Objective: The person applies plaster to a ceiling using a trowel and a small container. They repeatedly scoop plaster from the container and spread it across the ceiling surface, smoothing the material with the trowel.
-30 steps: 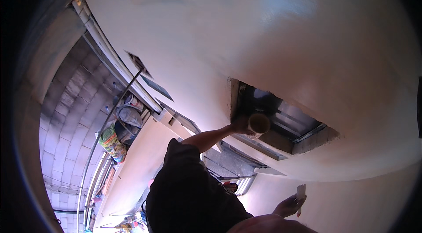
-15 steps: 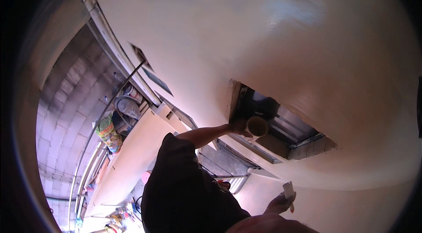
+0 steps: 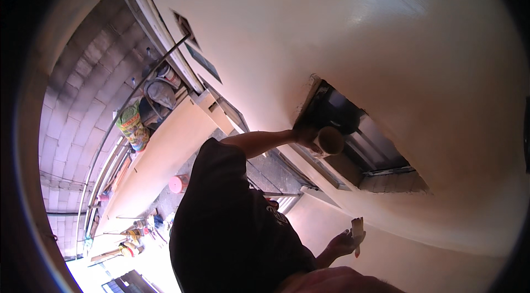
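Observation:
My left hand (image 3: pixel 305 138) is closed around a round, pale tub (image 3: pixel 330 141), which is tilted so that its round end shows. It sits in front of a dark rectangular window opening (image 3: pixel 381 146) in the wall. Lower down, my right hand (image 3: pixel 341 244) grips a flat paintbrush (image 3: pixel 358 227). The brush's wide pale bristles point up, and the red tip of its handle sticks out below my fingers. Bristles and wall are apart in the picture. What the tub holds cannot be made out.
A smooth cream wall (image 3: pixel 265 22) fills the upper right. At left are a block wall (image 3: pixel 77 111), a long pipe (image 3: pixel 160 28), a green printed sack (image 3: pixel 132 124) and a grey bag (image 3: pixel 160 94). A pink bucket (image 3: pixel 178 183) stands below, near scattered items (image 3: pixel 132 235).
The whole view has shifted and turned a little. Both hands appear slightly higher, still holding the tub and the paintbrush. The pink bucket shows more fully now.

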### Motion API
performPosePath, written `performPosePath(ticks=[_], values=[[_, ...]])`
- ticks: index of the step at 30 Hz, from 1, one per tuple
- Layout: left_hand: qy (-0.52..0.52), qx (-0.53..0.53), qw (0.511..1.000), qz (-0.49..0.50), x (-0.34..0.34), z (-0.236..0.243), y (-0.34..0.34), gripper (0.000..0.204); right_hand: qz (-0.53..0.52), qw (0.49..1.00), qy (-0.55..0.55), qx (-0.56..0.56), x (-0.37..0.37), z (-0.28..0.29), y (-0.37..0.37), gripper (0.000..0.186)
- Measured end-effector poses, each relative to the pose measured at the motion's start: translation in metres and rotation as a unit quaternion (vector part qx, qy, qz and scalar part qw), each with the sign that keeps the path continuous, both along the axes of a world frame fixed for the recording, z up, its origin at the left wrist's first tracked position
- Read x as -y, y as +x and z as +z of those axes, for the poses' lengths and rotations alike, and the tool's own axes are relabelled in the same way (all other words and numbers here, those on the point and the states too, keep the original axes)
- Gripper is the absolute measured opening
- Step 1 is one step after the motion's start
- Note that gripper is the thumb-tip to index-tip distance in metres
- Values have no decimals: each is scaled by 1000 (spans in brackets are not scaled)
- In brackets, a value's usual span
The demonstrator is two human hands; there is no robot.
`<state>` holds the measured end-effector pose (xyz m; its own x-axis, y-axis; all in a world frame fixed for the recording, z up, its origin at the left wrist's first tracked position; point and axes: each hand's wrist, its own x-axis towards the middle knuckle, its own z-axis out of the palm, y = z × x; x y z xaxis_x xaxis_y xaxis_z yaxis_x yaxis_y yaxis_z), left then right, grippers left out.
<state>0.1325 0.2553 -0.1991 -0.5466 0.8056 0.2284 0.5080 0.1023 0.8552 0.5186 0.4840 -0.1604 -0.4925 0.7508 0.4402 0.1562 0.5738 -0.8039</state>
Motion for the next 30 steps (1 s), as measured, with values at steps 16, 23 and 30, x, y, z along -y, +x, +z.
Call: performPosePath(ticks=[16,23,30], values=[[5,-21,1000,9,0,27,-1,84,10,933,-309,-185,46,3,-18,44],[54,-6,999,3,3,43,2,81,-9,862,-393,-320,101,27,-15,41],[92,-29,995,14,8,55,9,83,-39,936,-271,-220,130,10,-1,38]])
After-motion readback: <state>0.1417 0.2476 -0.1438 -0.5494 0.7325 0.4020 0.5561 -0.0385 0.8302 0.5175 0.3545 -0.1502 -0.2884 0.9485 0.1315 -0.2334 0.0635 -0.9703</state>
